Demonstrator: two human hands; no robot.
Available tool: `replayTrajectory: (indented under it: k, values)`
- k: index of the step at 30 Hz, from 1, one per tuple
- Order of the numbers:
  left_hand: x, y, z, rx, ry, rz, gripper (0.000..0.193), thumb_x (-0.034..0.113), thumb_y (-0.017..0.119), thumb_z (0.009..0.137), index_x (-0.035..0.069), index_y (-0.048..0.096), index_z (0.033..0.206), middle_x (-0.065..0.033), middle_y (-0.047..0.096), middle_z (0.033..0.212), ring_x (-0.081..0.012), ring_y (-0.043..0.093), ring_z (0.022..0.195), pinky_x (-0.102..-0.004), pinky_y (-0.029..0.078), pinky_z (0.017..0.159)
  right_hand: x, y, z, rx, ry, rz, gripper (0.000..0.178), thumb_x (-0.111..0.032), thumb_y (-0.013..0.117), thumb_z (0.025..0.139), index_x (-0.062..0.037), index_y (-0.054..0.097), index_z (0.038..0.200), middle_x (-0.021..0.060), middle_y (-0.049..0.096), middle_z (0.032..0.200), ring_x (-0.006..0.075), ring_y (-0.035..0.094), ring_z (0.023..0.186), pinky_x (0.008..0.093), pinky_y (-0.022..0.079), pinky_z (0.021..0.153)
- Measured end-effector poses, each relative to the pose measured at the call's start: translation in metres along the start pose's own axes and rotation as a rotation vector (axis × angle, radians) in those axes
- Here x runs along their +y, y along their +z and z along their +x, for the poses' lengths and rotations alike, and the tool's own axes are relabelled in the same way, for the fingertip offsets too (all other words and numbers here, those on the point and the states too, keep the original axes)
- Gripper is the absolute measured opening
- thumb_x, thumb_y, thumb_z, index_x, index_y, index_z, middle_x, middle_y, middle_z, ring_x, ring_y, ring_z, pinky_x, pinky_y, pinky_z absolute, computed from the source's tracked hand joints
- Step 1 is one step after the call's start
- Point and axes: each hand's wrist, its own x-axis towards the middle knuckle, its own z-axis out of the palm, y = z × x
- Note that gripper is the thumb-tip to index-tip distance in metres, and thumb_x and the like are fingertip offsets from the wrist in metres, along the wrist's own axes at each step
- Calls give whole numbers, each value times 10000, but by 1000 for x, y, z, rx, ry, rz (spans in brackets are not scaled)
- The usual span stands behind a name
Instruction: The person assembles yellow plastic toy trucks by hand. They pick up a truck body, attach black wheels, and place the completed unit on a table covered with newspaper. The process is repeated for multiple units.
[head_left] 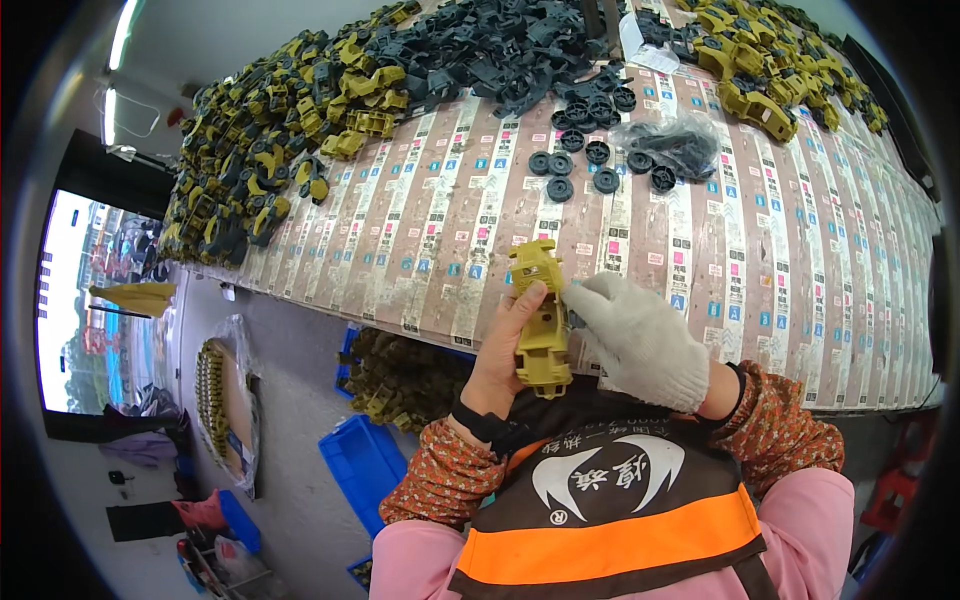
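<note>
My bare left hand (496, 352) is wrapped round an olive-yellow plastic toy car body (543, 345), held lengthwise over the near edge of the table with the thumb on top. My right hand (645, 340), in a white knitted glove, is at the right side of the body, its fingers bent together against that edge. Something dark shows just below those fingertips, but what they pinch, if anything, is hidden. Beyond my hands several loose black toy wheels (559, 188) lie on the table, beside a clear plastic bag (680, 146) with dark parts.
The table (440, 220) is covered in printed tape strips. Yellow-and-black toy cars (260, 150) are heaped at far left, dark plastic parts (490, 50) at the back, yellow bodies (765, 70) at far right. Below left stand a crate of yellow parts (400, 375) and a blue bin (365, 465).
</note>
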Motion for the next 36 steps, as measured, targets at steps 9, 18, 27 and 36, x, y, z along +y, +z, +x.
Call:
replayTrajectory:
  k: [9, 18, 27, 36]
  values:
    - [-1, 18, -17, -119, 33, -10, 573, 249, 690, 1042, 153, 382, 1516, -100, 622, 1275, -242, 716, 1025, -466, 679, 774, 44, 5, 14, 189, 314, 512, 259, -85, 645, 965, 1, 675, 1208, 189, 728, 998, 316, 737, 881, 386, 587, 811]
    - [-25, 27, -13, -73, 221, 117, 615, 158, 659, 1067, 93, 317, 1573, -72, 572, 1368, -156, 578, 1229, -329, 506, 1056, 32, 16, 8, 176, 460, 762, 307, -58, 603, 985, 19, 647, 1279, 158, 732, 1007, 211, 752, 833, 351, 615, 773]
    - [-32, 30, -10, -77, 306, 258, 690, 174, 642, 1077, 66, 233, 1623, -93, 527, 1428, -171, 544, 1277, -343, 465, 1100, 48, 26, 0, 171, 372, 605, 375, -92, 622, 973, 12, 637, 1334, 190, 732, 1090, 289, 747, 931, 390, 592, 847]
    - [-31, 36, -11, -114, 421, 657, 815, 147, 638, 1063, 103, 89, 1664, -151, 452, 1496, -244, 503, 1356, -394, 393, 1162, 33, 27, -8, 253, 224, 228, 309, -70, 602, 920, -2, 655, 1217, 272, 706, 878, 470, 709, 850, 524, 561, 742]
